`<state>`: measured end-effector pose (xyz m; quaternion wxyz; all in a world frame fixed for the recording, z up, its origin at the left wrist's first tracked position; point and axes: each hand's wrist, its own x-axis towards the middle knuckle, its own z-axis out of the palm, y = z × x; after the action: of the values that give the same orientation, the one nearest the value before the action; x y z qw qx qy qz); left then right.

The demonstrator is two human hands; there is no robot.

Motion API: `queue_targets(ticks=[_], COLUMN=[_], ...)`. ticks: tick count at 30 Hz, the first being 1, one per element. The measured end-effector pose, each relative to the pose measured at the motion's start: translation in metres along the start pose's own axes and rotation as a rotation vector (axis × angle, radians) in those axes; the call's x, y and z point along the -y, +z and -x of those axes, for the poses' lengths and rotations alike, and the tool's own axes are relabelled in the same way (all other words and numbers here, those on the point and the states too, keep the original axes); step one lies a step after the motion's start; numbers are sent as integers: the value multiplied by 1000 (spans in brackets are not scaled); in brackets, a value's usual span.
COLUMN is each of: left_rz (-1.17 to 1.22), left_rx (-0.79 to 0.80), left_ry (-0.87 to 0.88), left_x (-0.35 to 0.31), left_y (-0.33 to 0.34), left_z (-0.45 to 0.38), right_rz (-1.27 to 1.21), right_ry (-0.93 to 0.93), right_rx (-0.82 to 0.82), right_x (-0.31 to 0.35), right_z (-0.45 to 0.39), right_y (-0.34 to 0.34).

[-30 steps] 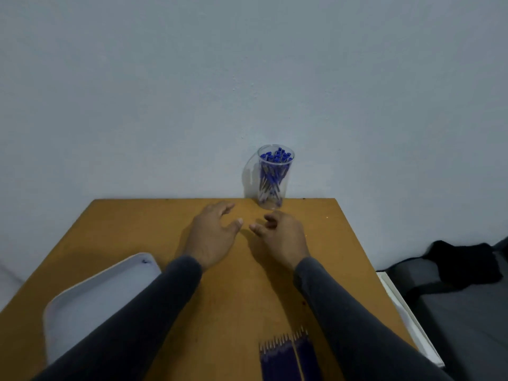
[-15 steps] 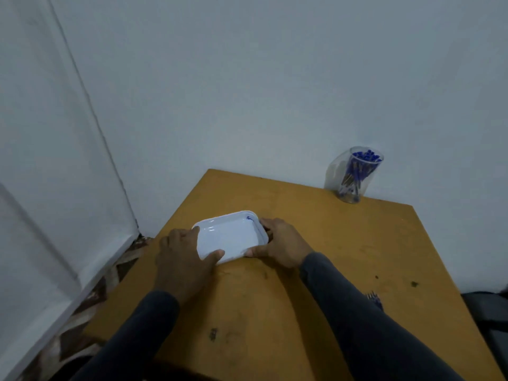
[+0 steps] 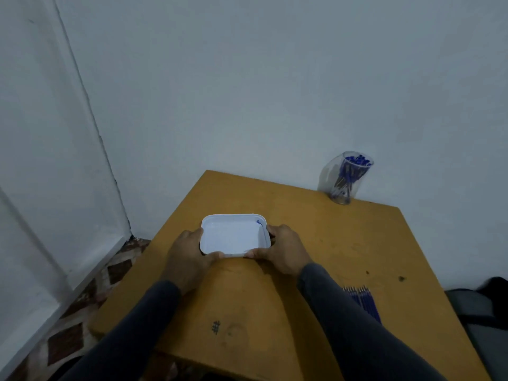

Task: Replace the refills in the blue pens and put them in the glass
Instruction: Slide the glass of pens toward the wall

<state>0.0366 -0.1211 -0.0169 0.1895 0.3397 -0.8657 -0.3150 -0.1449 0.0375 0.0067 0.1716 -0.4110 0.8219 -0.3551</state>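
At the middle of the table [image 3: 316, 243], both hands grip a white tray [image 3: 233, 235] by its near corners. The left hand [image 3: 187, 257] wraps the corner at seven o'clock, thumb laid along the near rim and fingers curled under the left edge. The right hand [image 3: 283, 251] takes the corner at five o'clock the same way, thumb on the near rim and fingers bent round the right side. A small blue mark sits in the tray's far right corner; whether it is ink or a scrap I cannot tell.

The glass [image 3: 345, 178] stands at the table's far edge, at about one o'clock from the tray and well apart from it, close to the wall, and it is full of blue pens [image 3: 349, 174]. The refills [image 3: 364, 303] lie in a fanned bundle near the right edge, at about four o'clock from the tray, partly hidden by the right sleeve.

The step in hand looks like placing the tray as a work surface. To do it well, keep the tray level and flat on the wood and square it to the near edge. Set it where both hands reach it, with the glass and the refills each within an easy reach. Leave bare wood beside the tray, so the right forearm does not sweep the loose refills off the edge.
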Motion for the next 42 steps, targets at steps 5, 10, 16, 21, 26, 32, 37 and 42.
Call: queue_targets(ticks=[5, 10, 16, 21, 26, 32, 37, 42], left_rz=[-8, 32, 49, 62, 63, 59, 55, 104], left_rx=[70, 144, 171, 209, 223, 203, 188, 175], left_ry=[14, 99, 116, 113, 146, 198, 212, 111], left_x=[-35, -69, -104, -114, -122, -128, -134, -136], left_y=[28, 65, 104, 121, 132, 139, 139, 133], left_z=[-36, -77, -134, -174, -196, -204, -198, -173], right_rz=[-11, -30, -45, 8, 44, 78, 39, -7], right_ry=[85, 147, 205, 196, 203, 229, 256, 331], right_rx=[-103, -209, -312, -369, -398, -395, -407, -462], right_x=[-30, -65, -102, -115, -127, -133, -127, -117], right_z=[-5, -18, -50, -74, -89, -99, -95, -78], right_y=[-26, -62, -95, -113, -123, -125, -123, -120])
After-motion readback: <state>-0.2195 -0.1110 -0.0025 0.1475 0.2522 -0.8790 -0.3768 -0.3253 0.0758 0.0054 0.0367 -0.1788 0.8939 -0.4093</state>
